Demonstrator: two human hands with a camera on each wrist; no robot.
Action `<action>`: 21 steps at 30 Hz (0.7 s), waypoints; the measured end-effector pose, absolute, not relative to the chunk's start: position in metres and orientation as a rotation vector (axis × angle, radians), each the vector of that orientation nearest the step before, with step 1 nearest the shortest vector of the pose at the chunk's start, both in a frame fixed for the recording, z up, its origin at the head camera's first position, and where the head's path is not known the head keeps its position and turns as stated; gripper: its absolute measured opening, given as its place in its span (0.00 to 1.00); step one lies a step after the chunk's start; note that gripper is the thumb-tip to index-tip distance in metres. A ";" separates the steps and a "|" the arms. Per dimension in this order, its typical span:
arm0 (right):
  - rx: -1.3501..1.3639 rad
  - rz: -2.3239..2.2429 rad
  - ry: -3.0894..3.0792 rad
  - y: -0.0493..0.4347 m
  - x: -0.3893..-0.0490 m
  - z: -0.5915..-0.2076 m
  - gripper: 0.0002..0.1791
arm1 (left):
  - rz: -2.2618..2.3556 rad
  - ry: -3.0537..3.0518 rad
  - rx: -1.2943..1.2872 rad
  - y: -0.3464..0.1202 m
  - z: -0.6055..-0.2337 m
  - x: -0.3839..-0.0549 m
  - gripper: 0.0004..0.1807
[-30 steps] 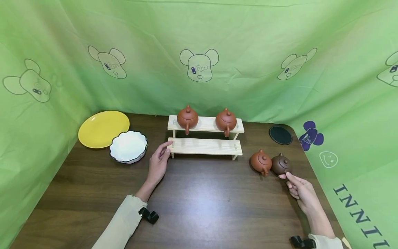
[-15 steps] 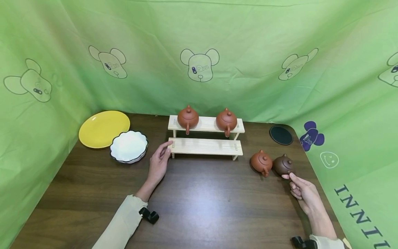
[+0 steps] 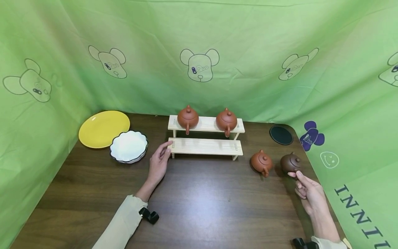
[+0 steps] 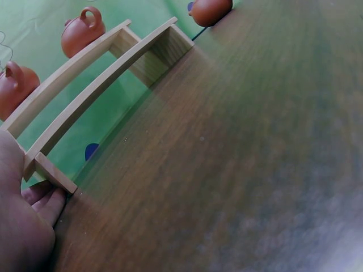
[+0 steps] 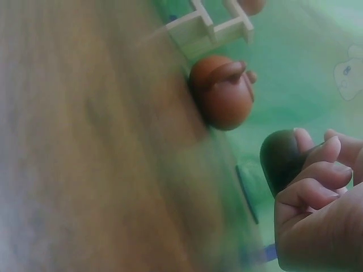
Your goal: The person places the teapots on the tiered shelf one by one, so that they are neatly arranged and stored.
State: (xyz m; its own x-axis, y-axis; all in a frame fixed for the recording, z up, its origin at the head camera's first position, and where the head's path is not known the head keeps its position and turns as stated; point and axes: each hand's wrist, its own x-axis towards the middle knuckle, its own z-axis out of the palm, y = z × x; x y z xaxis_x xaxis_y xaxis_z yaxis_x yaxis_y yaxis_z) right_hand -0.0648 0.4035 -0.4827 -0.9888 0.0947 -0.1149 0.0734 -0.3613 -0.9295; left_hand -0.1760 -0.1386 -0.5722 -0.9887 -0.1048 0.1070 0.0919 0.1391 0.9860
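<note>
- Brown pot sits in the pinch of the right hand, thumb and forefinger pressed together at its 5 o'clock side; they hide the part they grip. The other fingers curl in towards the palm. By the right wrist view, it is raised clear of the bench.
- Red pot stands on the bench at 9 o'clock from the brown pot, near but apart, its handle towards 5 o'clock.
- Pale wood makes up the stand, at 10 o'clock from the red pot and well apart from it.
- Left hand holds the stand's lower shelf at its 9 o'clock end, between thumb and forefinger; the left wrist view shows other fingers bent in beside the leg.
- Two more red pots rest on the upper shelf, left pot and right pot, a gap between them, both handles towards 6 o'clock.
- Black coaster lies at 1 o'clock from the red pot on the bench.
- White bowl, dark along its wavy rim, is at 9 o'clock from the stand.
- Yellow plate lies at 10 o'clock from the bowl, which overlaps its edge in view; whether they touch I cannot tell.
- Green cloth with printed bear heads hangs behind, at 12 o'clock.
</note>
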 end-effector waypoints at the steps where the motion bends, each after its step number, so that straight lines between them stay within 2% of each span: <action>1: -0.228 2.581 -1.746 0.403 -0.064 -0.481 0.26 | -1.982 -2.250 0.018 -0.139 -0.574 -0.177 0.17; 21: 0.032 2.608 -1.597 0.354 -0.055 -0.451 0.27 | -2.024 -2.220 0.002 -0.142 -0.581 -0.180 0.17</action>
